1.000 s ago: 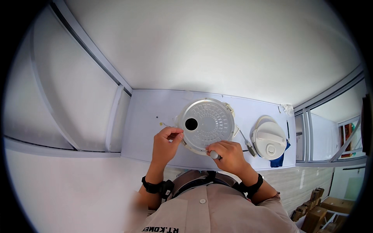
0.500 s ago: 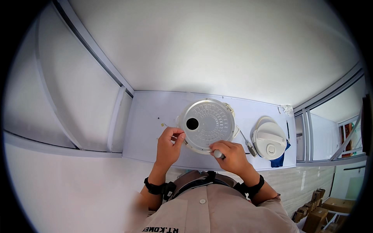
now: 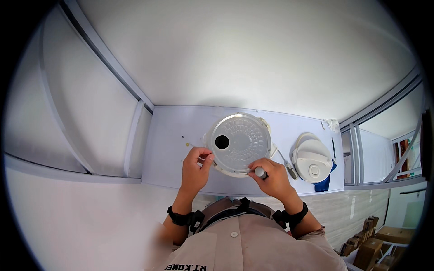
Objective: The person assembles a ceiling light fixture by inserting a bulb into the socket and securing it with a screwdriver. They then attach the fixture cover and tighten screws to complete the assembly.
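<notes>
A round silver-grey ribbed lid plate [image 3: 239, 143] with a dark round hole lies on the pale worktop [image 3: 167, 149], over a white appliance body. My left hand [image 3: 195, 169] pinches the plate's left rim with thumb and fingers. My right hand [image 3: 271, 179] sits at the plate's lower right rim, fingers closed round a small tool with a rounded grey handle end [image 3: 260, 172]. The tool's tip is hidden by the hand and the plate.
A white domed appliance cover [image 3: 312, 158] rests on a blue cloth [image 3: 326, 181] at the right. A thin screwdriver-like tool [image 3: 286, 163] lies between plate and cover. Small screws [image 3: 186, 143] dot the worktop at left. White partition walls enclose the bench.
My left hand has shifted a little to the right along the plate's left rim. My right hand has stayed at the lower right rim with the tool.
</notes>
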`<state>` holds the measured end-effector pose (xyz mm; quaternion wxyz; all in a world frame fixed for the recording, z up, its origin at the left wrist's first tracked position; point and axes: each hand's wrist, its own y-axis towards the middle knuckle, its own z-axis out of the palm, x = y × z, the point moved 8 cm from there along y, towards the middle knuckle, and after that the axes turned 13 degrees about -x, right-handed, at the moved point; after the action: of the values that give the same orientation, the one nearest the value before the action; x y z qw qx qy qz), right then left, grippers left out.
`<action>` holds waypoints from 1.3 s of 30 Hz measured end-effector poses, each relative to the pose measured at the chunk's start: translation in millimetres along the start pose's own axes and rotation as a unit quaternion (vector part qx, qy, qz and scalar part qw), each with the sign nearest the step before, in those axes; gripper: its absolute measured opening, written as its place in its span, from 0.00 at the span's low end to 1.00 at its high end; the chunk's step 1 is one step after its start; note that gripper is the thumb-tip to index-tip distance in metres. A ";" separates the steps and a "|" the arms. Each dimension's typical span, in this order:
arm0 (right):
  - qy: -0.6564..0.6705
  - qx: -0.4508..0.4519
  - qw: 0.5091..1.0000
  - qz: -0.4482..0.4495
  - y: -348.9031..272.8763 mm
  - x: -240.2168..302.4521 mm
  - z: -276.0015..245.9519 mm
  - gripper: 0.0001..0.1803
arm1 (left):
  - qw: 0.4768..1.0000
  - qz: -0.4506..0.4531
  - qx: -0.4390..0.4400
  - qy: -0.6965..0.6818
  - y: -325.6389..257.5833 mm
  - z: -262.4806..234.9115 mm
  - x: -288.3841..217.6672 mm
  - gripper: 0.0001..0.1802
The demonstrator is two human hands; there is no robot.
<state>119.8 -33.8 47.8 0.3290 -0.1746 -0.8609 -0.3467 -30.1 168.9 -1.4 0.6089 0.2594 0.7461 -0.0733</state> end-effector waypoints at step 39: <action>0.034 0.000 0.998 0.046 -1.5 -10.6 0.9 0.15 | 0.994 -0.049 -0.084 -0.049 -12.9 -15.1 26.0 0.07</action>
<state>126.2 -35.0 39.3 0.3732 -0.2019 -0.8404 -0.3372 -52.6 172.0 -24.9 0.6596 0.1666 0.7310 -0.0530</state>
